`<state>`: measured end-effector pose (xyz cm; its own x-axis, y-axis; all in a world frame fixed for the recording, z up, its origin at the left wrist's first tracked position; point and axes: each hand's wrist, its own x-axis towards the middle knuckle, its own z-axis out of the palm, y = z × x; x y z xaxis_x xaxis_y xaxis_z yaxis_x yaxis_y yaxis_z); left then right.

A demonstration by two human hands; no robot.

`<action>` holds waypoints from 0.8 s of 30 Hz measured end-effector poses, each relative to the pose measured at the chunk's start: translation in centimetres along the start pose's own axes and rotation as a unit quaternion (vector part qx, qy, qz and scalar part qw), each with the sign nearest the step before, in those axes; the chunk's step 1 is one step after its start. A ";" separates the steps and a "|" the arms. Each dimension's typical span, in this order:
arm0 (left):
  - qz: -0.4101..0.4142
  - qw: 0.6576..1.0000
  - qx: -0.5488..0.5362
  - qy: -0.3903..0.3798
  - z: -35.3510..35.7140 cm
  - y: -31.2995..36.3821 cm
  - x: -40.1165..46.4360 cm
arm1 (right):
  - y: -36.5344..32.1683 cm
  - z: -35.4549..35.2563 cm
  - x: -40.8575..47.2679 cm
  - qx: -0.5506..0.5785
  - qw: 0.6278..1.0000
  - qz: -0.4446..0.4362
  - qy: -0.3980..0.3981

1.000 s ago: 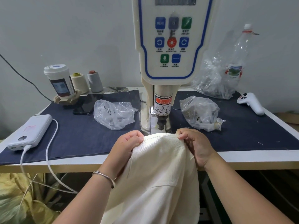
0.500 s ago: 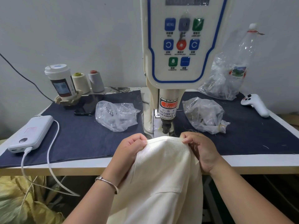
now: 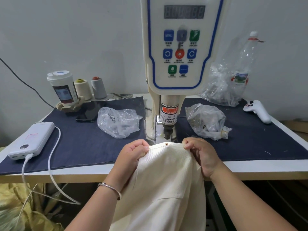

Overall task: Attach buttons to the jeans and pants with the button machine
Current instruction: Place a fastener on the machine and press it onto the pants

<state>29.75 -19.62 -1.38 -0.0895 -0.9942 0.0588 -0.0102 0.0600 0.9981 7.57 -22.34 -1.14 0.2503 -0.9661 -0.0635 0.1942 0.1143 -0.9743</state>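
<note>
Cream pants (image 3: 165, 180) hang over the table's front edge. My left hand (image 3: 133, 154) grips the top edge on the left, and my right hand (image 3: 201, 154) grips it on the right. Between them the edge is stretched just in front of the button machine's press head (image 3: 168, 132). A small copper button (image 3: 166, 144) shows on the fabric edge. The cream button machine (image 3: 181, 64), with its control panel, stands at the table's centre.
Dark blue cloth (image 3: 83, 147) covers the table. Left: a plastic bag of metal parts (image 3: 118, 122), a phone (image 3: 90, 112), a cup (image 3: 63, 87), two thread cones (image 3: 90, 88), a power bank (image 3: 33, 140) with cable. Right: a plastic bag (image 3: 206, 122), bottle (image 3: 241, 72), white controller (image 3: 257, 110).
Both hands have drawn the fabric edge slightly back from under the press head, and a copper button now shows on the edge. The camera view has shifted.
</note>
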 end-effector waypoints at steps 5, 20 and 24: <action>0.007 1.000 0.002 0.002 0.1 0.4 -0.2 | -0.1 0.2 -0.2 0.009 1.000 -0.008 0.008; 0.092 0.989 0.003 -0.119 -1.4 6.7 -7.2 | -6.8 3.7 -10.6 -0.123 0.981 -0.081 -0.125; 0.010 0.964 0.130 -0.231 -2.1 9.4 -10.4 | -8.6 5.2 -13.2 -0.116 0.968 -0.116 -0.191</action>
<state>32.69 -8.94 7.48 -0.5251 -0.8510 0.0048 -0.2473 0.1579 0.9560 7.49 -9.40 9.19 0.5662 -0.7987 0.2035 0.0797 -0.1927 -0.9780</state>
